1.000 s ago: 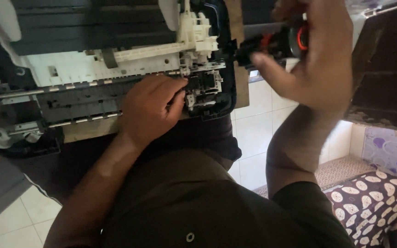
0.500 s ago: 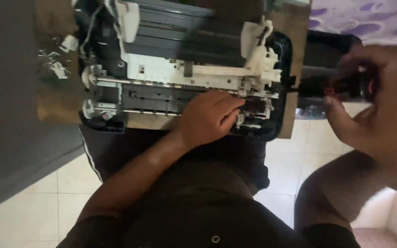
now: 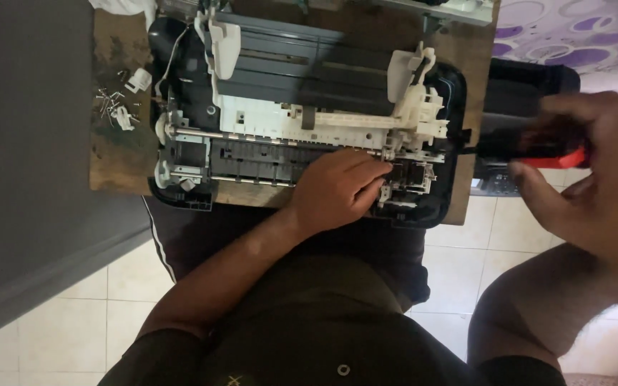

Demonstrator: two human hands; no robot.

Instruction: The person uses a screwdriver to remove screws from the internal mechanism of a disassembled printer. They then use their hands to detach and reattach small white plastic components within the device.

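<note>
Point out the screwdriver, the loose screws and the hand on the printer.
screwdriver (image 3: 548, 151), head view, on its red and black handle.
screws (image 3: 112, 107), head view, middle of the pile.
left hand (image 3: 341, 189), head view, on its back.

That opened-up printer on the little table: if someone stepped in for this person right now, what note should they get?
Left hand: resting on the right front of the dismantled printer, fingers in the mechanism beside the metal rod.
Right hand: off to the printer's right, gripping a black and red screwdriver that points toward the printer's side.
Things: printer sits on a wooden table; loose screws and small white parts lie at its left.
Done: outer cover is off, insides exposed.
Left: white frame and rollers are still mounted.
</note>
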